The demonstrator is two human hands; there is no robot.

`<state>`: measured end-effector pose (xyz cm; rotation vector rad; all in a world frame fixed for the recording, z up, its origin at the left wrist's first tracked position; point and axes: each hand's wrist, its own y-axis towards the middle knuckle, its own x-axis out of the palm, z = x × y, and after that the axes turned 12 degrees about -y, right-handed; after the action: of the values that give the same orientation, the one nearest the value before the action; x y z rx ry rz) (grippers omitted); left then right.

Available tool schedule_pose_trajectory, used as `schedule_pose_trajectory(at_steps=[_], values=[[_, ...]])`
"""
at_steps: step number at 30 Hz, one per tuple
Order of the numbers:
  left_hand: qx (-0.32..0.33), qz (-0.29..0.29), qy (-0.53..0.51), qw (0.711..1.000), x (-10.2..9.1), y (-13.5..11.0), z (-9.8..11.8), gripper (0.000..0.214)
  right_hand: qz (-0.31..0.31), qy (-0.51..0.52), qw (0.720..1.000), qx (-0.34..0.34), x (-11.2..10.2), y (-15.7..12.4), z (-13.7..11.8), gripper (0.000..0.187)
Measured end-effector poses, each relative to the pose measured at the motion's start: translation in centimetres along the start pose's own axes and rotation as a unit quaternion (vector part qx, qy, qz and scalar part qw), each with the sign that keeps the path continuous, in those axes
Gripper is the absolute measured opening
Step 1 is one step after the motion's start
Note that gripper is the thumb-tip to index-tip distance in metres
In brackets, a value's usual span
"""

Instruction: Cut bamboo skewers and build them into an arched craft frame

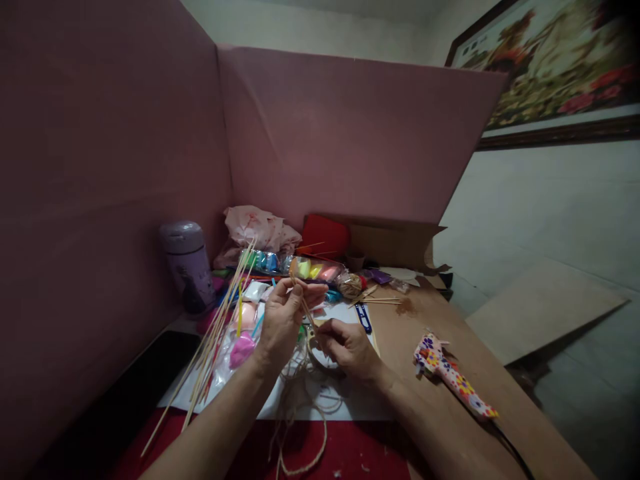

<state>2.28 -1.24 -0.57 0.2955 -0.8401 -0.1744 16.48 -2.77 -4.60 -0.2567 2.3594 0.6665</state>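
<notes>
Tan jute twine (307,312) runs slantwise between my two hands in the middle of the head view. My left hand (284,310) pinches its upper part between thumb and fingers, with the other fingers stretched to the right. Lower down, my right hand (347,345) is closed on the same strands, its fingertips pressed together. Loose loops of twine (325,433) hang below onto a white sheet and a red cloth. Partly behind my right hand lies a round, ring-like object (315,353), mostly hidden.
Long thin sticks (215,340) lean at the left, near a lilac bottle (189,267). Packs of coloured clay (315,270) and a twine ball (350,285) lie behind my hands. A blue cutter (363,319) and a flower-patterned glue gun (455,380) with a cord lie right.
</notes>
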Motion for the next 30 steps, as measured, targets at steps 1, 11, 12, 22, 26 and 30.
schedule_pose_trajectory(at_steps=[1,11,12,22,26,30], values=[[-0.009,0.01,0.024,1.0,-0.1,-0.1,-0.1,0.021,-0.007,0.01,1.0,0.011,0.1,-0.1,-0.1,0.012],[-0.032,0.161,0.123,0.979,-0.7,0.2,0.4,0.036,0.007,-0.073,0.989,0.13,-0.8,0.0,-0.9,0.019],[-0.032,0.169,0.124,0.977,-0.8,0.3,0.5,0.037,0.023,-0.138,0.98,0.139,-1.2,0.1,-0.9,0.019],[-0.039,0.188,0.113,0.975,-1.2,0.6,0.5,0.036,-0.121,-0.471,0.848,0.213,-4.8,-0.2,0.1,0.015],[-0.042,0.189,0.111,0.975,-1.2,0.6,0.6,0.036,-0.1,-0.492,0.84,0.205,-5.4,-0.3,0.8,0.012],[-0.051,0.138,0.102,0.984,-1.2,0.5,0.3,0.035,-0.019,-0.397,0.906,0.144,-5.0,0.1,0.2,0.036]])
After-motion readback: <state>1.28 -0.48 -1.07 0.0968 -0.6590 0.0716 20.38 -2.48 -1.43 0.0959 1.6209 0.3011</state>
